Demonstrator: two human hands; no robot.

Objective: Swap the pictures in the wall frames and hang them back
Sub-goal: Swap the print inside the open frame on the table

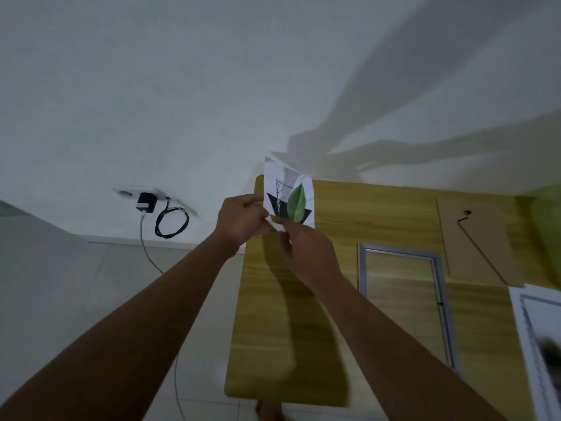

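Above the table (485,329), left hand (239,221) and right hand (306,253) pinch a leaf picture (291,199).

Both bare forearms reach forward from the lower corners and converge at centre. The left hand (243,221), its back toward the camera, pinches the left edge of the picture (296,205); the right hand (308,253) pinches its lower edge from below.

Wooden table (485,329) bears frame (397,250), backing board (479,247), picture (543,344)
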